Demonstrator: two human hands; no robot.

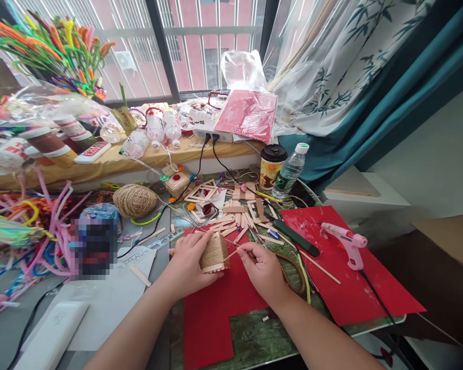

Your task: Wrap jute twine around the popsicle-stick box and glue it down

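My left hand (191, 264) is wrapped round a small box of craft sticks wound with twine (215, 253), held over a red sheet (208, 318). Pinched in the fingers of my right hand (261, 267) is a loose strand of twine (231, 255) that runs to the box's right side. Part of the box is hidden behind my left fingers. Behind my hands lies a pile of loose craft sticks (235, 216). A ball of twine (135, 200) rests farther back on the left.
On the right a pink glue gun (347, 241) lies on another red sheet (378, 293), its cord trailing off the edge. A water bottle (291, 172) and a lidded cup (272, 167) stand at the back. Pipe cleaners (54, 226) crowd the left. Black cables (224, 167) cross the back.
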